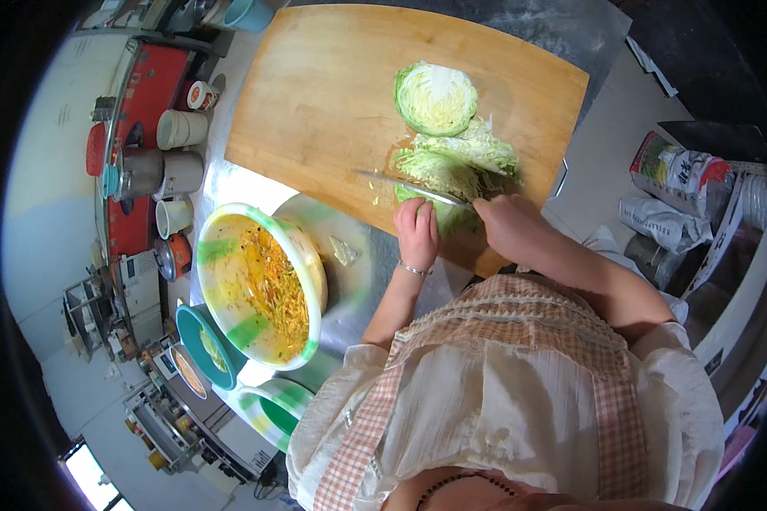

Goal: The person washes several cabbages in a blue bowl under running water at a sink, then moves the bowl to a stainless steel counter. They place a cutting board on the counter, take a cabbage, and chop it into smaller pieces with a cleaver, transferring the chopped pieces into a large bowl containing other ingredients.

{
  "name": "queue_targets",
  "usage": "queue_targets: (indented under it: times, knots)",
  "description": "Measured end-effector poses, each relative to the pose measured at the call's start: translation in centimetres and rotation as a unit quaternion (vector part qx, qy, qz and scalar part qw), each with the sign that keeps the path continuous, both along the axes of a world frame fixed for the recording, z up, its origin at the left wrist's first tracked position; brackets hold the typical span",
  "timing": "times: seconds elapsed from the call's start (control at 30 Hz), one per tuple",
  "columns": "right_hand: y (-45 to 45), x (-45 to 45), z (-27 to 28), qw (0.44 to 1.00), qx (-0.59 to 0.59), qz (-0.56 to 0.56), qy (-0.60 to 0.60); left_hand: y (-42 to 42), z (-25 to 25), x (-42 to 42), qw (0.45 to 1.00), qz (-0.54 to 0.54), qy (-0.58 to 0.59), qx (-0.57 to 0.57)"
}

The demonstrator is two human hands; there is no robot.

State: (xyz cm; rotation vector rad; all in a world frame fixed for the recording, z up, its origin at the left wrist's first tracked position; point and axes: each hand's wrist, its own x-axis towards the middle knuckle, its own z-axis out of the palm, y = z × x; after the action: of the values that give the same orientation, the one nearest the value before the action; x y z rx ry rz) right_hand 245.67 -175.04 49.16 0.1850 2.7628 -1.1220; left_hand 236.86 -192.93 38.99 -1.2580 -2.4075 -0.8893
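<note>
My right hand [509, 225] grips the handle of a kitchen knife [431, 193], whose blade points left across a piece of cabbage. With bent fingers, my left hand [417, 231] presses on that piece of cabbage [455, 218], close to the near side of the blade. Shredded cabbage [444, 171] lies in a pile just beyond the knife, with more at its right. Farther back, a cabbage half [436, 99] rests with its cut face up. All of this lies on a large wooden cutting board [319, 89]. The knife's handle is hidden in my right hand.
Left of the board, a large green-and-white basin [260, 217] holds an orange shredded mixture. Beside it are a teal basin [230, 351] and another green-and-white basin [300, 393]. A cabbage scrap [344, 251] lies on the metal table [377, 281]. Packed bags [684, 172] stand at the right.
</note>
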Motion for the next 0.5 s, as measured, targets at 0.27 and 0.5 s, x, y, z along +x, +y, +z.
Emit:
queue_targets:
  times: [0.27,0.5]
  knots:
    - [1.8,3.4,5.2,0.998,0.0,0.053,-0.029,-0.7,-0.7,0.0,0.999,-0.001,0.013,-0.031]
    - [-2.1,-1.7,-3.0,0.998,0.041,0.018,-0.045,0.2,-0.1,-0.2,1.0,-0.013,0.0,0.008]
